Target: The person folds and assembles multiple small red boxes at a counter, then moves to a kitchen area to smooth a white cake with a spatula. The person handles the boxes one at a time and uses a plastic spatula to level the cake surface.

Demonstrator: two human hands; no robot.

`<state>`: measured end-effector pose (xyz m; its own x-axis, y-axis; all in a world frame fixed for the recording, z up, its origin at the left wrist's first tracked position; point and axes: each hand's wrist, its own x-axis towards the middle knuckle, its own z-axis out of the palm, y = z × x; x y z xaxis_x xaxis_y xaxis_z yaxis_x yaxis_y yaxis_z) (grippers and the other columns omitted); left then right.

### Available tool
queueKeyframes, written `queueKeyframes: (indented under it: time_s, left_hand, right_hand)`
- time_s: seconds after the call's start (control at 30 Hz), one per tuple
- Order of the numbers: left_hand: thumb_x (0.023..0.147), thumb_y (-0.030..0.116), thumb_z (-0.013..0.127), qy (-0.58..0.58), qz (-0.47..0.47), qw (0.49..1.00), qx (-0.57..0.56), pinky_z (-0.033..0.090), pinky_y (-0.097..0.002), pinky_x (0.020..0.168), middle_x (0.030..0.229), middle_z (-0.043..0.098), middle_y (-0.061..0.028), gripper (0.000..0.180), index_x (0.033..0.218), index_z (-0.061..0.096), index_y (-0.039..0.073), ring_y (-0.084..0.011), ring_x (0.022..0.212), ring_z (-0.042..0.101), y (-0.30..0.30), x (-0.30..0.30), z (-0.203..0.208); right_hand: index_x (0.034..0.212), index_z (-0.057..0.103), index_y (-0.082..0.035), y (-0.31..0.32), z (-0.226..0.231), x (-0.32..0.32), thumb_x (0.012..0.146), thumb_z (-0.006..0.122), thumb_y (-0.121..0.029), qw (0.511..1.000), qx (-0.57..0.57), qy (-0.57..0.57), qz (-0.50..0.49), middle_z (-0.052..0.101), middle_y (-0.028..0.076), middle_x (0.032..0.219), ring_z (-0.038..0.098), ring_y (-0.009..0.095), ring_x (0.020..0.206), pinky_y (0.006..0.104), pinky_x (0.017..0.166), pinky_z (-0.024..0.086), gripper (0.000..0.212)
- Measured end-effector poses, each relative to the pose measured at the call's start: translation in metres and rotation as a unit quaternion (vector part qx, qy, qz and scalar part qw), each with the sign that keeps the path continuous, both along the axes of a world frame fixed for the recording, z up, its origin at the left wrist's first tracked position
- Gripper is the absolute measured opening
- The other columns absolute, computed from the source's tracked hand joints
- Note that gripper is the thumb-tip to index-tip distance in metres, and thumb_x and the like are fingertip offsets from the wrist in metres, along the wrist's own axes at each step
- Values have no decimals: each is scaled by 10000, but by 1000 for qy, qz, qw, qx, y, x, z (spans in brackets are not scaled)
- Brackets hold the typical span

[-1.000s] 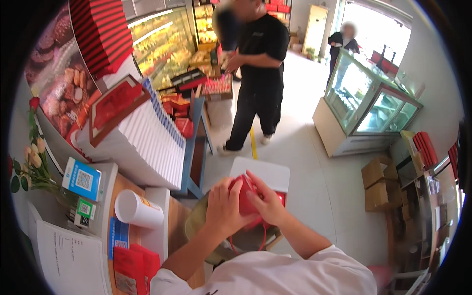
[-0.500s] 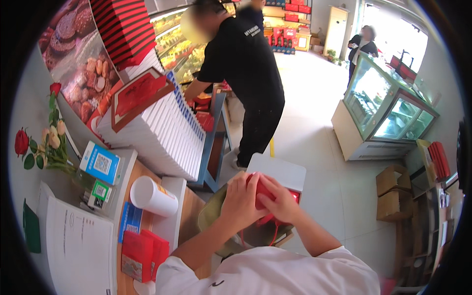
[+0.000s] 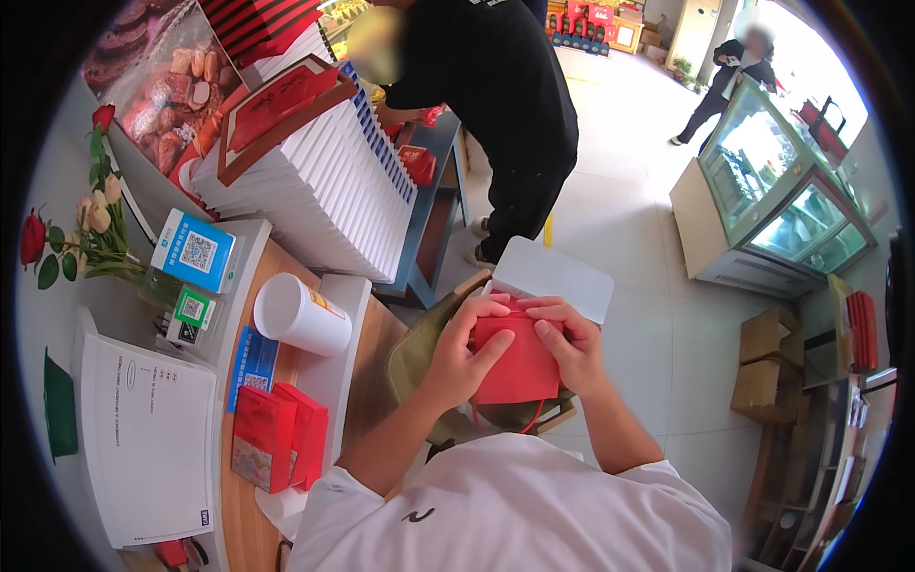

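My left hand [image 3: 469,349] and my right hand [image 3: 570,347] hold a red paper bag [image 3: 518,370] in front of my chest, one at each side of its far end. Both thumbs press on the bag's flat face, while the other fingers curl over its far edge. A thin red cord [image 3: 541,412] loops out from the near end of the bag. Under the bag is an olive-green chair [image 3: 416,355]. A pale grey panel [image 3: 555,275] lies just beyond my fingers. What is inside the bag, if anything, is hidden.
On the counter at left are a white cylindrical tub [image 3: 303,315], red boxes [image 3: 264,431] and a payment-code stand [image 3: 193,250]. Behind them rises a stack of white flat boxes [image 3: 315,191]. A co-worker in black [image 3: 505,105] bends ahead. A glass display case [image 3: 772,191] stands right.
My hands have moved apart from their clasp around the red bag, and its flat face now shows. The co-worker bends lower. The far person leans closer to the display case.
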<state>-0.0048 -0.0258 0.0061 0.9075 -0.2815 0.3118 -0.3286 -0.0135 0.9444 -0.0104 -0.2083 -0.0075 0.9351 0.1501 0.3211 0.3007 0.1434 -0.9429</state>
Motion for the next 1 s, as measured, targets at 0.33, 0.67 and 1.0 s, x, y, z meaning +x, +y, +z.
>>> queueKeyframes:
  time_s: [0.33, 0.67, 1.0]
  left_hand:
    - [888, 110, 569, 0, 28, 1000, 5, 423, -292, 880, 1125, 574, -88, 166, 1035, 600, 39, -190, 1024, 547, 17, 5, -11]
    - [889, 134, 545, 74, 148, 986, -11, 361, -353, 973, 1244, 502, -151, 332, 1194, 507, 8, -247, 1154, 474, 78, 24, -58]
    - [799, 295, 612, 64, 236, 813, 529, 189, -620, 1037, 1392, 305, -255, 606, 1298, 407, 18, -417, 1308, 259, 140, -12, -251]
  right_hand:
    - [1070, 618, 1, 15, -14, 13, 901, 534, -62, 999, -5, 14, 46, 583, 119, 1130, 552, 200, 1025, 294, 870, 432, 199]
    - [1258, 525, -64, 32, -40, 64, 937, 511, -143, 969, -134, 153, 140, 586, 82, 1075, 554, 204, 1013, 350, 886, 446, 331]
    - [990, 585, -105, 93, -267, 289, 900, 571, -326, 826, 288, 453, -171, 630, 62, 890, 621, 209, 815, 347, 755, 513, 238]
